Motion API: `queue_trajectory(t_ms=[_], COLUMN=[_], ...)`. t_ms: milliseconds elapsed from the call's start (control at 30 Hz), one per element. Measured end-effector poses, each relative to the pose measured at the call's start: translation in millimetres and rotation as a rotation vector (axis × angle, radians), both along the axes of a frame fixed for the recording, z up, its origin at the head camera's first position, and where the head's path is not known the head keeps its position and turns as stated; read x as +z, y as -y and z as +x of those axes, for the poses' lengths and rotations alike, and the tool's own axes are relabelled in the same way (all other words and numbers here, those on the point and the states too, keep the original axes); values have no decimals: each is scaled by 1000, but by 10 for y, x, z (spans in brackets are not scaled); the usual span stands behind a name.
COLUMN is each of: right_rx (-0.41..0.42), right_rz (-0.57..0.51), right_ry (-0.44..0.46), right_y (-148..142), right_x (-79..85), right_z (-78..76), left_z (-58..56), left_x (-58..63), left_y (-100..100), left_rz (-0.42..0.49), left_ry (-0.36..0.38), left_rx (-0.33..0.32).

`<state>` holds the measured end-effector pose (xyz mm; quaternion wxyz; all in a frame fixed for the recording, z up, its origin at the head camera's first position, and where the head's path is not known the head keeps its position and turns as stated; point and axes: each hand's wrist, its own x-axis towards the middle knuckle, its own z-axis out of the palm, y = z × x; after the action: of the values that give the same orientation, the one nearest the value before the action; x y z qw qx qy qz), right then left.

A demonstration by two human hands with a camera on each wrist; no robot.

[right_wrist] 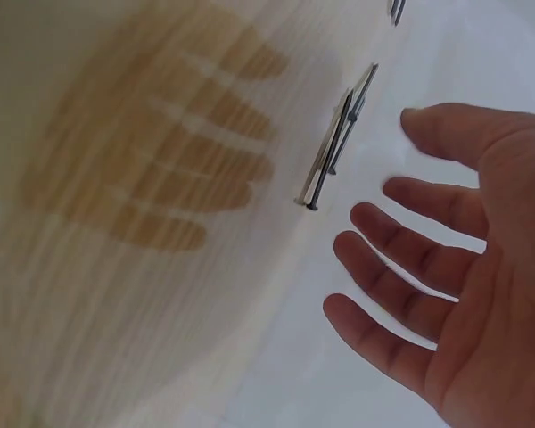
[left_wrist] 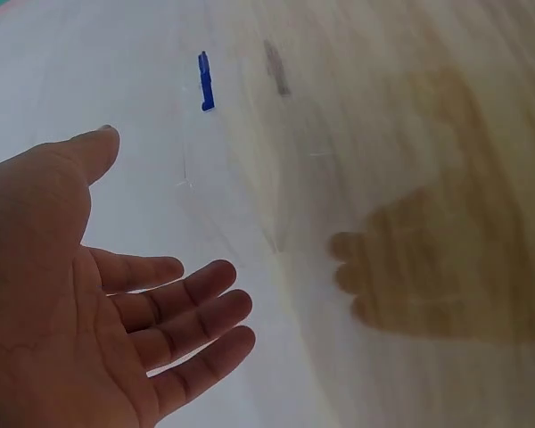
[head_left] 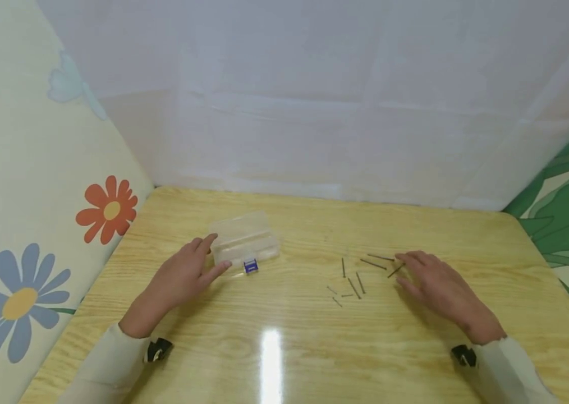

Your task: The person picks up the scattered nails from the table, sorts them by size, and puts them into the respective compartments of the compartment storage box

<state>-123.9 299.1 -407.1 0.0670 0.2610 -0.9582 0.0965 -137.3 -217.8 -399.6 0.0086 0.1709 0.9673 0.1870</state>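
Note:
My left hand (head_left: 183,276) is beside a clear plastic box (head_left: 245,253), fingers spread and the thumb near its front corner. The box lies with its lid folded back, and a blue latch (head_left: 251,266) shows at its front edge. In the left wrist view the palm is bare and the latch (left_wrist: 206,82) stands beyond the fingertips. Over on the right, my right hand (head_left: 438,286) hovers with relaxed fingers at a dark nail (head_left: 395,271). The right wrist view shows nothing in that palm, with long nails (right_wrist: 332,152) just past the fingertips.
Several more long nails, one of them (head_left: 354,288) slanted, lie loosely left of the right hand. Short thin nails (head_left: 337,302) are scattered nearer the front. The wooden table (head_left: 203,365) ends at a white cloth (head_left: 289,112) behind, with flower-patterned sides.

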Motion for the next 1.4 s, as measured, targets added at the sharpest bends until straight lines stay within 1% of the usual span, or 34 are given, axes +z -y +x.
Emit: queue_trajectory(t_ms=[267, 467, 667, 833, 967, 1133, 1400], right_rx=[-73, -90, -116, -123, -123, -126, -120], right_rz=[25, 11, 5, 12, 16, 20, 25], right_ry=[72, 105, 147, 173, 178, 189, 192], right_y=[-55, -80, -91, -97, -103, -106, -90], right_x=[12, -22, -48, -43, -47, -52, -38], right_z=[-83, -126, -165, -208, -239, -274, -275], left_z=[-72, -100, -113, -147, -182, -201, -228], left_x=[-49, -85, -112, -140, -168, -188, -198], left_y=[41, 69, 95, 108, 109, 114, 111], left_rz=[91, 151, 154, 162, 161, 163, 160], left_ry=[86, 129, 132, 147, 158, 148, 140], left_rx=[12, 2, -22, -21, -10, -11, -3])
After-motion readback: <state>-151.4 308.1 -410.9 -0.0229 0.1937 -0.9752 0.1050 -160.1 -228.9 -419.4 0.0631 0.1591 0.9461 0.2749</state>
